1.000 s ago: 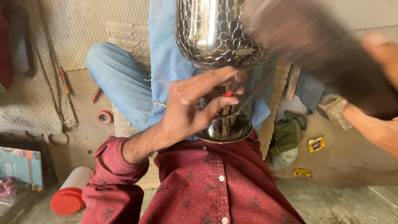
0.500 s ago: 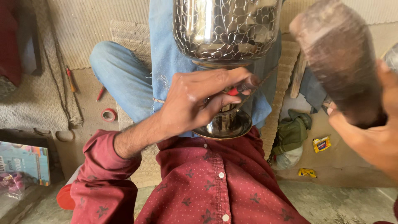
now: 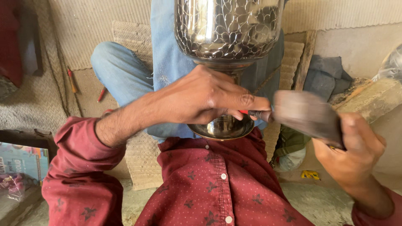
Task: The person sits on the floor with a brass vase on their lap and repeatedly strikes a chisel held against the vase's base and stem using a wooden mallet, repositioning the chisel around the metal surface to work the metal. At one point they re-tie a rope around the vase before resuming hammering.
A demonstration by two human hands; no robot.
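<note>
- Your left hand [image 3: 201,98] is closed around a thin tool with a red handle [image 3: 251,113], pinching it just below the bowl of the metal vessel [image 3: 228,29].
- Your right hand [image 3: 349,152] grips a dark wooden mallet [image 3: 305,115]; its head is blurred, at the tool's end.
- The vessel, shiny with an engraved scale pattern, stands on your lap, its round base [image 3: 222,129] against your red shirt [image 3: 217,184].
- A woven mat [image 3: 83,33] lies beyond your knee.

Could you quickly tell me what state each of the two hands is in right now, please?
Left hand: closed on a thin chisel against the metal vase.
Right hand: closed around a wooden mallet meeting the chisel's end.
</note>
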